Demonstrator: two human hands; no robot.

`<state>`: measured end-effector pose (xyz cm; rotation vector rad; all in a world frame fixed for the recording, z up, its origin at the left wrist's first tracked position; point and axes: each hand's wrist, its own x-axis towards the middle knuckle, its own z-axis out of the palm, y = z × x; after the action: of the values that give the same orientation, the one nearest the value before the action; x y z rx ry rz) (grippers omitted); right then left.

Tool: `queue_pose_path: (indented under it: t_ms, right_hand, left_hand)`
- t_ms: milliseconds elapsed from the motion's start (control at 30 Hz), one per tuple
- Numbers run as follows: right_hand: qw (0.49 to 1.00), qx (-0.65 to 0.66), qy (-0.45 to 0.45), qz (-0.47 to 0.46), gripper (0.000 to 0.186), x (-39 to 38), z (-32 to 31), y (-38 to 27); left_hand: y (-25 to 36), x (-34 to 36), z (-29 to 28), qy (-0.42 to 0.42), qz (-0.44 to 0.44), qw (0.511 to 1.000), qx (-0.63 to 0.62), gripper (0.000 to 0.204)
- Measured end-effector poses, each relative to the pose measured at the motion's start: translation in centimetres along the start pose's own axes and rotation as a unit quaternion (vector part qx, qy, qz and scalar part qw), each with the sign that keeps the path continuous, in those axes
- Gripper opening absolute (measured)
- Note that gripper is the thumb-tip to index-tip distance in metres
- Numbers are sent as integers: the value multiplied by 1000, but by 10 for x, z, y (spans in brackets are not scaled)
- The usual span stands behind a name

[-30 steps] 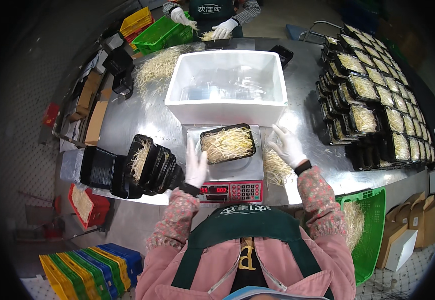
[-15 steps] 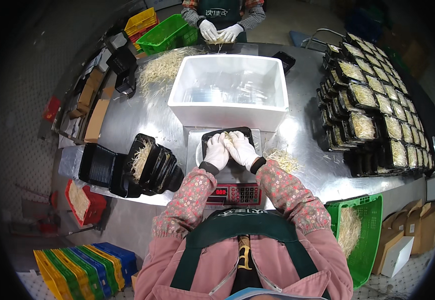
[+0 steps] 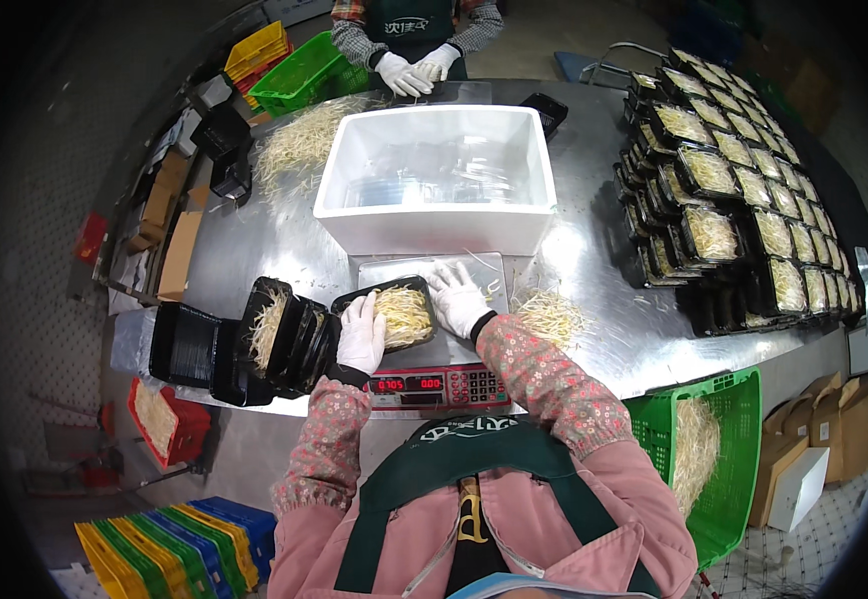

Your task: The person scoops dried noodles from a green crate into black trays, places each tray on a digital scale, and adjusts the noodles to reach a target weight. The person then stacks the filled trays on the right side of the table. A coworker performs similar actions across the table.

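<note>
A black plastic tray (image 3: 347, 299) heaped with pale bean sprouts (image 3: 404, 315) sits over the left part of the scale's metal platform (image 3: 451, 347). My left hand (image 3: 362, 334), in a white glove, grips the tray's left side, its thumb over the rim beside the sprouts. To the right of the tray, my gloved right hand (image 3: 457, 298) lies over the platform with fingers spread, holding nothing. A small pile of loose sprouts (image 3: 552, 317) rests on the table by my right wrist. The scale's red panel (image 3: 439, 386) is lit nearest me.
Ahead stands a white foam box (image 3: 434, 232). Nested black trays (image 3: 299, 339) lie at left, one holding sprouts. Packed trays (image 3: 708, 235) are stacked high at right. A co-worker's gloved hands (image 3: 416, 72) are across the table. A green crate (image 3: 743, 469) stands lower right.
The tray has shifted left on the scale. My hands, formerly together on the sprouts, have parted: the left holds the tray's side, the right has come off. The view has shifted slightly.
</note>
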<state>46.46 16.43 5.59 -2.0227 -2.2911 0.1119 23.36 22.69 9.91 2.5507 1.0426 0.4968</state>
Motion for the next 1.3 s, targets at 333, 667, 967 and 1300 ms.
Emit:
queue_pose_path:
  t_ms: [333, 667, 967, 1300]
  right_hand:
    - [917, 105, 111, 368, 63, -106, -9, 103]
    - [892, 290, 291, 190, 57, -116, -67, 99]
    - [979, 128, 156, 4, 75, -31, -90, -10]
    - [971, 176, 142, -81, 40, -7, -55, 6]
  left_hand:
    - [35, 19, 7, 2, -18, 1000, -16, 50]
    - [2, 25, -41, 198, -100, 879, -422, 42]
    - [16, -13, 0, 96, -54, 979, -172, 50]
    - [45, 0, 22, -13, -5, 983, 185, 59]
